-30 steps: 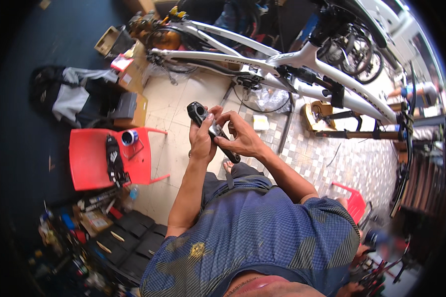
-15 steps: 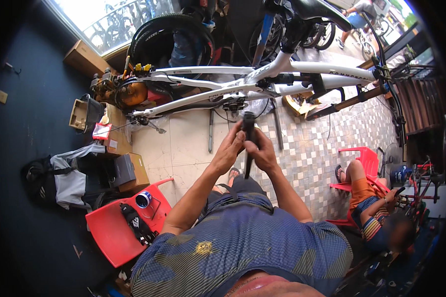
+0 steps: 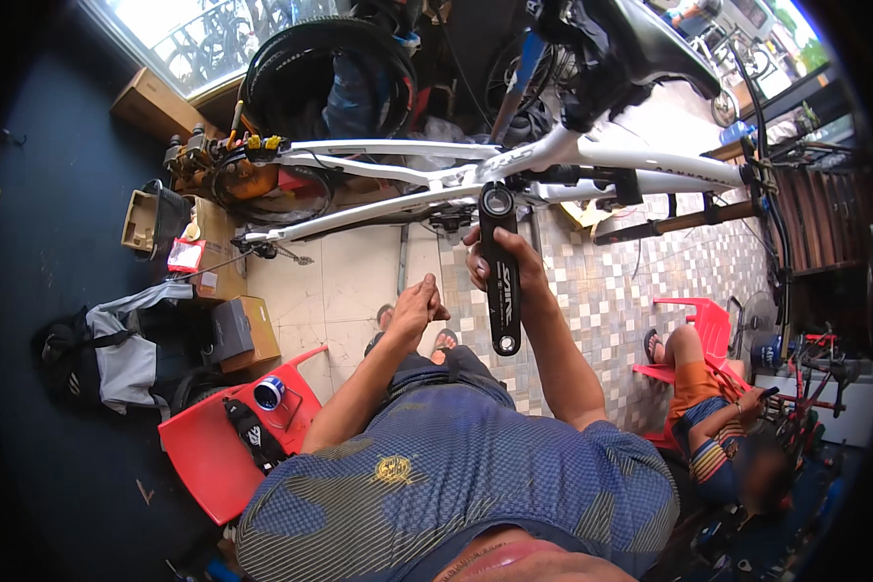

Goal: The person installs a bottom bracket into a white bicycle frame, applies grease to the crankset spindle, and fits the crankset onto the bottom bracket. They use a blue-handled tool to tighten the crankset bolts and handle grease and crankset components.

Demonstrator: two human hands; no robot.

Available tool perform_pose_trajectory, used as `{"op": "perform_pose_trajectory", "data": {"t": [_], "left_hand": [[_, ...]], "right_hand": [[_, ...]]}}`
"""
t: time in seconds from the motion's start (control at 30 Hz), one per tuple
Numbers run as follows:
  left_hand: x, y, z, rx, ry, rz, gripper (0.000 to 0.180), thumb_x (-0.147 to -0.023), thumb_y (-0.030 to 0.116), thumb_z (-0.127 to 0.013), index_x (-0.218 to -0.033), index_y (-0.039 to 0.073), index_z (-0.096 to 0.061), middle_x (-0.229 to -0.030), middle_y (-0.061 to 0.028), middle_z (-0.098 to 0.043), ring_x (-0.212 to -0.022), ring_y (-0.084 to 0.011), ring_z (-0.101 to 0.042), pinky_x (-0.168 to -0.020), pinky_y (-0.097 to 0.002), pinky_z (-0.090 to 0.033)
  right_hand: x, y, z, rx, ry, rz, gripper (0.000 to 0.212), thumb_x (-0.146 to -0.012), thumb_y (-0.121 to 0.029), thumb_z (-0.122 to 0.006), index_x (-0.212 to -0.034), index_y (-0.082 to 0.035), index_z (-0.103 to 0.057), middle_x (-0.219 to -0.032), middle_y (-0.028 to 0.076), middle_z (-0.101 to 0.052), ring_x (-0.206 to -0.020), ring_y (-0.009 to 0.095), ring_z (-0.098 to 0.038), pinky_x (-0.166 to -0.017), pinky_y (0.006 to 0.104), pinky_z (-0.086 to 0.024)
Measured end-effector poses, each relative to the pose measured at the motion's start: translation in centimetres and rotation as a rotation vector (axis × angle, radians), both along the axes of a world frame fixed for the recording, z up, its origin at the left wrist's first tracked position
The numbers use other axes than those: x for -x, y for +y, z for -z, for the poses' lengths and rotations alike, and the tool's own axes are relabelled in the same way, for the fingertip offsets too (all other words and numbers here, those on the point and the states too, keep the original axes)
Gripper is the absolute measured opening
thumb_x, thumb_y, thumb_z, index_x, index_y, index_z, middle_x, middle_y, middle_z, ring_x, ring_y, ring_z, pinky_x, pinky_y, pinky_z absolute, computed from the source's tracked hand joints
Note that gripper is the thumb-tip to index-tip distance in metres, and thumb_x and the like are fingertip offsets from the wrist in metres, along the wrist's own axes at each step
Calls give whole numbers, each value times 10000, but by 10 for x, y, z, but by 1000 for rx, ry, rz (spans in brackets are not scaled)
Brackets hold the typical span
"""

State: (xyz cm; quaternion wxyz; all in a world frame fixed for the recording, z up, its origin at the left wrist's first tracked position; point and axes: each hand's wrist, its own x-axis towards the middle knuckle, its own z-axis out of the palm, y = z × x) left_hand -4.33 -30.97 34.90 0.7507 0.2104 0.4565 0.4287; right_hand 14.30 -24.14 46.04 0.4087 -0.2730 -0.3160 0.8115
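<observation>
My right hand (image 3: 506, 260) grips a black crank arm (image 3: 501, 291) upright, its broad face turned toward me. Fingers and thumb wrap round its middle, and a hole shows at each end. Just beyond its top, a white bicycle frame (image 3: 378, 215) with suspension runs across the view, without a wheel at the rear end. My left hand (image 3: 417, 308) is apart from the crank arm, lower and to the left over my legs. Its fingers are curled in, and whatever they may hold is hidden.
At left, a red plastic chair (image 3: 204, 451) carries a blue-and-white can (image 3: 270, 393) and a black pouch-like item (image 3: 254, 435). Cardboard boxes (image 3: 254, 335) stand beyond it. Tyres (image 3: 262, 82) lean behind the frame. A seated person (image 3: 713, 407) is on the right.
My left hand has let go of the crank arm and moved down to the left. My right hand has turned the crank arm from edge-on to broad face up.
</observation>
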Motion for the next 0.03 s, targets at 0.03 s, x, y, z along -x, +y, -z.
{"op": "perform_pose_trajectory", "data": {"t": [0.03], "left_hand": [[7,1,6,24,-5,-16,460,-1078,461,-463,-797,100,-512,-553,8,-414,-547,-150,-521,-727,-324,-549]], "right_hand": [[7,3,1,6,3,-1,513,-963,-485,-592,-1158,-11,-611,-712,52,-625,-539,103,-555,-493,216,-425]]}}
